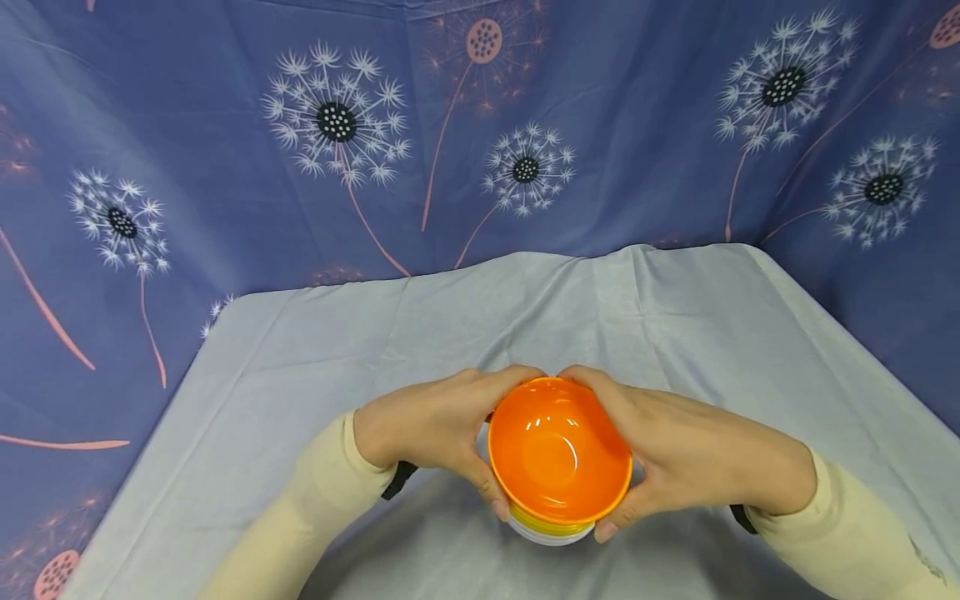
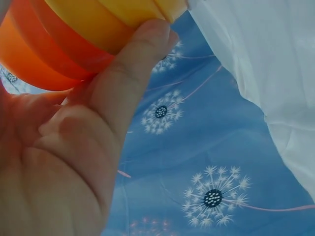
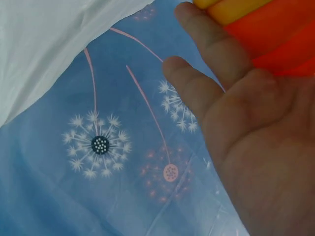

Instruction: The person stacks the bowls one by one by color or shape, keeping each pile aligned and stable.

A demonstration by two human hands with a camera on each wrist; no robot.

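Note:
A glossy orange bowl (image 1: 555,446) tops a stack of nested bowls near the table's front. Beneath its rim show a yellow bowl (image 1: 551,527) and a whitish bowl edge (image 1: 553,541). My left hand (image 1: 442,421) grips the stack from the left, its thumb down along the near side. From the right my right hand (image 1: 667,442) holds the opposite side, fingers curving round the far rim. In the left wrist view the orange bowl (image 2: 54,44) lies against the left palm, with the thumb on yellow. Fingertips behind the stack are partly hidden.
A pale grey cloth (image 1: 360,342) with wrinkles covers the table. Behind and beside it hangs a blue curtain (image 1: 637,108) printed with dandelions. A black wrist strap (image 1: 399,480) shows under the left sleeve.

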